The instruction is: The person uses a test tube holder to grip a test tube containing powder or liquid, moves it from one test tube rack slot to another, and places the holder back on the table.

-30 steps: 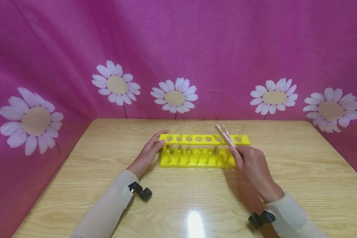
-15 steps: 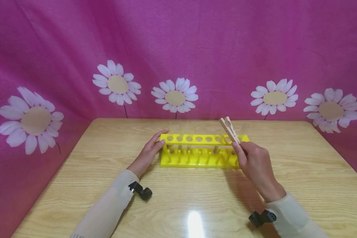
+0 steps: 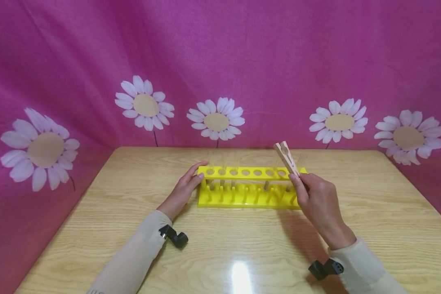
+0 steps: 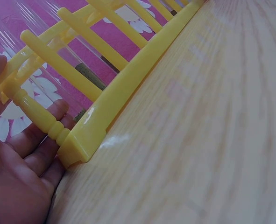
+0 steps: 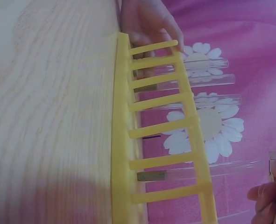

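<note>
A yellow test-tube rack (image 3: 248, 192) stands mid-table with several clear glass tubes (image 5: 201, 79) in its holes, some with dark olive matter at the bottom. My left hand (image 3: 185, 187) rests with straight fingers against the rack's left end; in the left wrist view the fingers (image 4: 32, 137) lie behind the rack's (image 4: 100, 109) corner post. My right hand (image 3: 310, 195) pinches a wooden tube clamp (image 3: 287, 159), which is tilted up over the rack's right end. I cannot tell whether its jaws hold a tube. Only my right fingertips (image 5: 267, 196) show in the right wrist view, beside the rack (image 5: 121, 140).
The wooden table (image 3: 242, 249) has bare surface in front of and on both sides of the rack. A magenta cloth with white daisies (image 3: 215, 117) hangs right behind the table's far edge. A glare spot lies near the front edge.
My right hand has carried the wooden clamp to the right along the rack's top, toward its right end, and slightly upward. The left hand and the rack have stayed put.
</note>
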`<state>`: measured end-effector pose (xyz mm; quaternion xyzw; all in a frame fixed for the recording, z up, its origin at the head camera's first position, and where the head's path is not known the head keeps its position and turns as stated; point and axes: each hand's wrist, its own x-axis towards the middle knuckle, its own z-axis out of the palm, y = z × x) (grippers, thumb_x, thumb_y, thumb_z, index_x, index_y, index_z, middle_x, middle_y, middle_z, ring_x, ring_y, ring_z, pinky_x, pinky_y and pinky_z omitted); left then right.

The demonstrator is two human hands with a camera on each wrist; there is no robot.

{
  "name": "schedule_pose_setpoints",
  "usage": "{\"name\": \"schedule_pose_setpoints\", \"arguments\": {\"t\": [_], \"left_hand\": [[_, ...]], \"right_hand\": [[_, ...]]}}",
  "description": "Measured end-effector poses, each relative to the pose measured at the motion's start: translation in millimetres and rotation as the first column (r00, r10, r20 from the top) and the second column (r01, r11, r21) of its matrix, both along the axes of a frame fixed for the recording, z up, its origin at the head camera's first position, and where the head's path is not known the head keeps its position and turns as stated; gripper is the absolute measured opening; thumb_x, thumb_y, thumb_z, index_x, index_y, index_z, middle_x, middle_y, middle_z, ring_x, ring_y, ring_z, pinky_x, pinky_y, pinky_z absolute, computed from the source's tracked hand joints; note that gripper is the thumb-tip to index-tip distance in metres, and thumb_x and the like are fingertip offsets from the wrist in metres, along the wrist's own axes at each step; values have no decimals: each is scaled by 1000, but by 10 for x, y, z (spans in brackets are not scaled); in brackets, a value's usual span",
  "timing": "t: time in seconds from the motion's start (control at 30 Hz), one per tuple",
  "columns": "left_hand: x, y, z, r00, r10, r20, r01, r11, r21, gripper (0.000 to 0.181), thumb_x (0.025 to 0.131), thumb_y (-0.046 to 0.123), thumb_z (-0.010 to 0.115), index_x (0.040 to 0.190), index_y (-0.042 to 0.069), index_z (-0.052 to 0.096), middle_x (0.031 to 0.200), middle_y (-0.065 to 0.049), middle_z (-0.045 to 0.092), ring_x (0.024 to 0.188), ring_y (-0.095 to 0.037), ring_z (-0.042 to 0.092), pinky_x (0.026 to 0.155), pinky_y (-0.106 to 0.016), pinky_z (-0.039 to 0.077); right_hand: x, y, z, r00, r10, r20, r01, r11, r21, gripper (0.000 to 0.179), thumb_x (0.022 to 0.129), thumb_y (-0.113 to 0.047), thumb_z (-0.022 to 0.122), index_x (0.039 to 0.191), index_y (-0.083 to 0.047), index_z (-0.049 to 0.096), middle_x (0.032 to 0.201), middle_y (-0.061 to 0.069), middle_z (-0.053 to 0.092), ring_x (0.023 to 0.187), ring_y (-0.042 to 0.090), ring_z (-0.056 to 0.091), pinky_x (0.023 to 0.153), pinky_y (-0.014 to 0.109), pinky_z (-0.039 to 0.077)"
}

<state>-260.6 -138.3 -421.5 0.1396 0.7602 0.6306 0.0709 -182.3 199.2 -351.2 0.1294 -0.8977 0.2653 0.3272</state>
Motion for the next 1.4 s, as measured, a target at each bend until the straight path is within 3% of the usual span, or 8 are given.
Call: {"name": "schedule_pose_setpoints", "arguments": {"t": [0.3,0.73,0.87,1.03,1.4], "left_hand": [[9,2,-1,999,-1,-34,1,1000,0,55,98,50,47,148,29,37,152,14,31,137,-19,32,115,-45,23],[-11,8,-18,1000,-8,-29,8,1000,13,53,100,46,47,148,26,37,152,13,31,138,-18,30,115,-44,22],[-20,6,-19,999,-12,-31,13,1000,28,51,101,42,46,148,24,37,153,11,32,138,-18,29,115,-44,21],[-7,1,-7,1000,-7,-28,8,1000,29,52,100,43,47,148,25,37,153,11,31,141,-16,26,116,-44,21],[-5,6,-7,1000,-5,-30,6,1000,29,53,98,48,48,147,29,38,153,13,31,141,-16,26,115,-44,21]], "right_hand": [[56,16,83,999,-24,34,24,1000,-9,18,90,-16,69,83,0,65,61,3,47,51,16,38,40,22,33],[75,95,187,994,-48,97,50,998,-23,20,89,-21,71,91,-2,68,59,3,45,51,18,38,40,23,31],[75,119,214,994,-42,104,46,998,-42,25,87,-25,73,97,-3,67,61,3,51,50,17,41,38,22,34],[88,155,252,994,-58,96,65,995,-72,32,87,-27,73,106,-3,62,67,5,58,52,18,45,38,22,37],[114,305,374,984,-148,96,157,982,-103,34,93,-32,64,107,-2,60,71,8,57,53,20,45,38,25,38]]}}
